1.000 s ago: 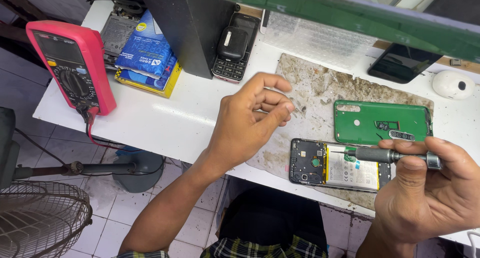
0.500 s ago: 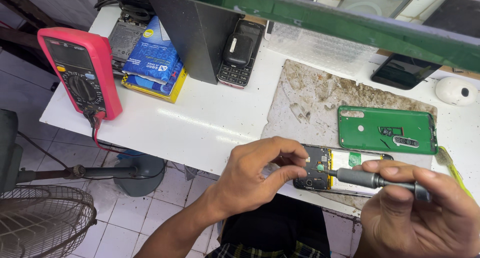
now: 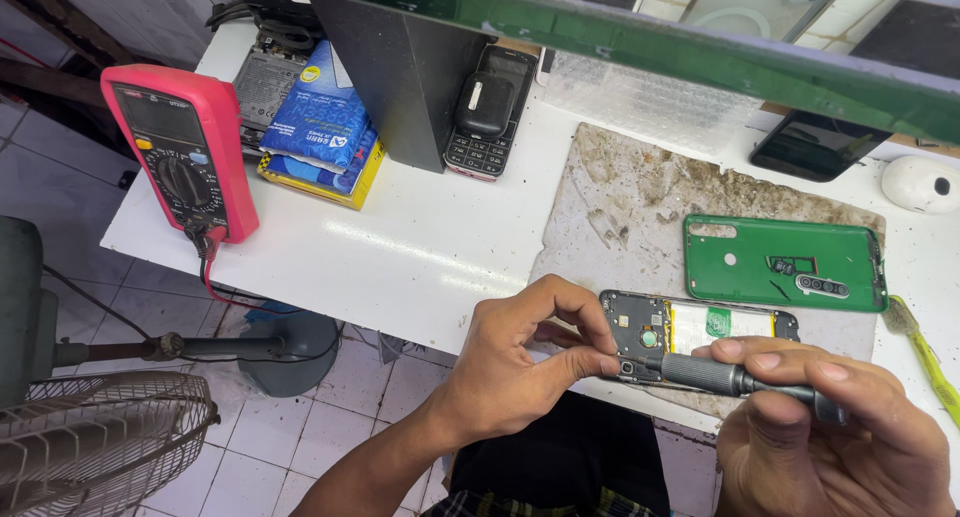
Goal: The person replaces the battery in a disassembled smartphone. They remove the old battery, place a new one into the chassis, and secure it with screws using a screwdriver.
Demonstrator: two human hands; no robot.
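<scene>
A grey screwdriver (image 3: 735,380) is gripped by the right hand (image 3: 830,437); its tip is pinched by the left hand (image 3: 520,362) against the opened phone (image 3: 690,332) on the stained mat (image 3: 640,197).

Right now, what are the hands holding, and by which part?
The right hand grips a dark grey metal screwdriver around its handle. The left hand pinches at the screwdriver's tip, at the edge of the opened phone; anything between its fingertips cannot be told.

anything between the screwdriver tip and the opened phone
Nothing visible does. The screwdriver in the right hand reaches the opened phone at its lower left corner, where the left hand pinches beside the tip.
</scene>
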